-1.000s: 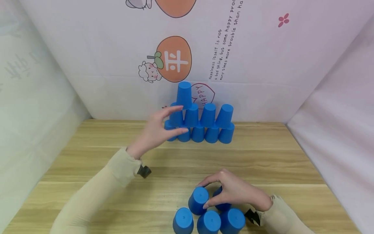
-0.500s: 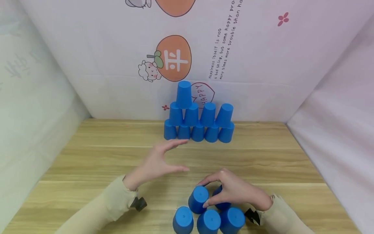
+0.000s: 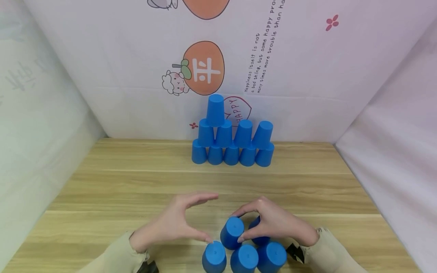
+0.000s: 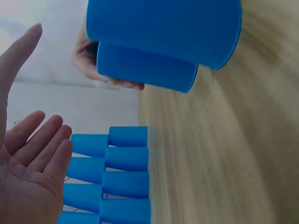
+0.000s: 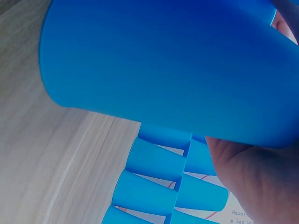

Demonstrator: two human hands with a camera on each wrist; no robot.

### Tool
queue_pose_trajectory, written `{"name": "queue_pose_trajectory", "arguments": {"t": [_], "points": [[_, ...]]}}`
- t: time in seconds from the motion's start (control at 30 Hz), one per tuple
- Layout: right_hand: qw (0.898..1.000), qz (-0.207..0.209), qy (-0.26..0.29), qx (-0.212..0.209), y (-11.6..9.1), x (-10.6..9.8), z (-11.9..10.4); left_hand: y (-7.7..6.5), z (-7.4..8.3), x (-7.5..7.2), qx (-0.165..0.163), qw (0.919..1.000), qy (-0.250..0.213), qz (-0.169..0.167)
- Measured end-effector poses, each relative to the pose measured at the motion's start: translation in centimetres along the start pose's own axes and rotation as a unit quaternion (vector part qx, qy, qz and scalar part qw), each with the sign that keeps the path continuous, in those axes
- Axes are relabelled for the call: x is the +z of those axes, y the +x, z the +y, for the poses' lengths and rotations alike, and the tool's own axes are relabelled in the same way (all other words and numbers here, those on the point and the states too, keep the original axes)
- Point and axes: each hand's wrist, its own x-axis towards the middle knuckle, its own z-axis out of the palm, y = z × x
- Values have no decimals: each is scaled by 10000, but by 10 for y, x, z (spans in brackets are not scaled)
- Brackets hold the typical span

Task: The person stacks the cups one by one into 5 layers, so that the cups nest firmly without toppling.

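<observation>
Several upside-down blue cups stand in a cluster at the table's front. My right hand (image 3: 273, 223) grips one cup (image 3: 231, 235) at the back of that cluster between thumb and fingers. Just left of it, my left hand (image 3: 179, 220) is spread wide with nothing between thumb and fingers. Its thumb tip is right at the top of the front-left cup (image 3: 214, 259). In the left wrist view, the left palm (image 4: 30, 186) faces the camera beside the large near cup (image 4: 163, 28). A cup (image 3: 260, 239) behind the right hand is partly hidden.
Against the back wall stands a blue cup pyramid: a bottom row (image 3: 231, 155), a second row (image 3: 243, 134) and a single top cup (image 3: 215, 110) on the left. White printed cloth (image 3: 297, 68) hangs behind and along both sides of the wooden table (image 3: 136, 182).
My left hand has come back from the pyramid toward the front cluster, fingers staying apart. The right hand keeps its grip on the cup and has not moved. The pyramid looks the same.
</observation>
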Motion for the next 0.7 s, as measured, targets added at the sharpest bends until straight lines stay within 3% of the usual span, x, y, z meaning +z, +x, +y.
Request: {"name": "queue_pose_trajectory", "arguments": {"t": [0.3,0.7], "points": [[9999,21,-22,-113,0,0,2,-18,-5,22,54,9927,-696,-987],[9999,104,-36,2,-3,0,2,-23,-14,32,4,9871,-1062,-1200]]}}
